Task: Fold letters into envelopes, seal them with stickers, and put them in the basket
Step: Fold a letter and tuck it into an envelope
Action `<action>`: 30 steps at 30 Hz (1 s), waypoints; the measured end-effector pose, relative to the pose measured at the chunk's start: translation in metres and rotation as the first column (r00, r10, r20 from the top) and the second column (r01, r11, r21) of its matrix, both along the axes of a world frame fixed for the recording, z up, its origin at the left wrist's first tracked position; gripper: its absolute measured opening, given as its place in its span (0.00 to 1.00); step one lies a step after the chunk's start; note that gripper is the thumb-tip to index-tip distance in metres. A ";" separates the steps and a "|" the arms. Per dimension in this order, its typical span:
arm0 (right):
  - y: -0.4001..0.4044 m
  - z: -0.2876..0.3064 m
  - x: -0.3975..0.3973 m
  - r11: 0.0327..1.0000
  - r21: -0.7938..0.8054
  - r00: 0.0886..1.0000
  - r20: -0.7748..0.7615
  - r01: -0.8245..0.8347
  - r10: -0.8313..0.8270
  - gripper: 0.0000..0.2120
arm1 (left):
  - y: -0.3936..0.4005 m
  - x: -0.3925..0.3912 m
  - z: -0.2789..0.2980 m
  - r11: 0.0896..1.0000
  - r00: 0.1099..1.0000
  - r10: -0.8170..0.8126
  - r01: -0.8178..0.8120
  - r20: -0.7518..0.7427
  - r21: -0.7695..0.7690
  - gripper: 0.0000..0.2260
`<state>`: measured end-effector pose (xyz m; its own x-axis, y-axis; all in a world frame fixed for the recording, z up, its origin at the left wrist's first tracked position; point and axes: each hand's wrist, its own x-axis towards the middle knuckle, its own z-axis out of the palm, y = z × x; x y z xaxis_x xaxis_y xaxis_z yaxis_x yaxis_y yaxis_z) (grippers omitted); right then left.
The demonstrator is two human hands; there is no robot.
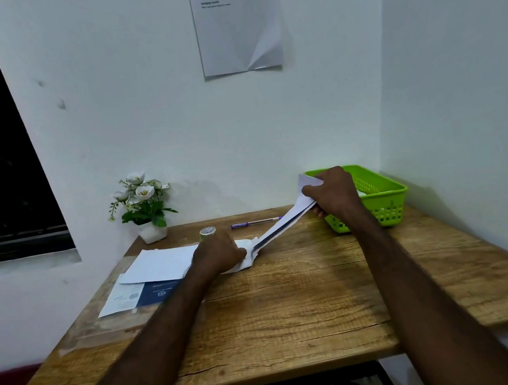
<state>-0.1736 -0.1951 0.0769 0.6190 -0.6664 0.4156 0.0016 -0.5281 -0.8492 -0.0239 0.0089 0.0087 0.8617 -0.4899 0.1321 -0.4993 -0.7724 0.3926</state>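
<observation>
The right hand [334,193] pinches the far end of the folded letter [285,222] just left of the basket [388,190]. The left hand [222,254] grips the envelope [241,256] further left. The letter's long axis slants down toward it.

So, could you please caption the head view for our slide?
Both hands, left and right, hold a folded letter beside the green basket.

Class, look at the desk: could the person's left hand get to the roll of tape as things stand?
Probably yes: the roll of tape stands just beyond the left hand with nothing between them, but that hand would first have to release the envelope it pinches.
</observation>
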 end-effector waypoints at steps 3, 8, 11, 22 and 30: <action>-0.002 0.001 0.000 0.999 -0.044 1.000 -0.013 0.022 -0.022 0.06 | 0.003 0.000 0.001 1.000 1.000 0.011 -0.011 -0.006 -0.027 0.12; -0.001 -0.001 0.001 1.000 -0.017 1.000 -0.007 -0.012 0.012 0.07 | 0.005 0.000 0.004 0.997 0.999 0.012 -0.016 -0.051 -0.077 0.10; -0.006 -0.003 0.007 0.994 0.095 0.999 0.024 -0.049 0.047 0.08 | 0.005 -0.001 0.006 0.995 0.998 0.010 -0.017 -0.069 -0.101 0.10; -0.004 -0.019 0.021 0.937 0.303 0.982 -0.025 -0.173 0.190 0.04 | 0.007 -0.013 0.013 0.991 0.997 -0.019 0.029 0.071 -0.131 0.12; 0.032 -0.039 0.038 0.896 0.385 0.952 -0.111 -0.223 0.284 0.11 | 0.007 -0.019 0.013 0.979 0.989 -0.010 0.039 0.146 -0.200 0.10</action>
<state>-0.1352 -0.1631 0.0379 0.8247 -0.5629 0.0558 -0.0581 -0.1824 -0.9815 -0.0427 0.0160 0.0221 0.8145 -0.4612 0.3520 -0.5797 -0.6715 0.4615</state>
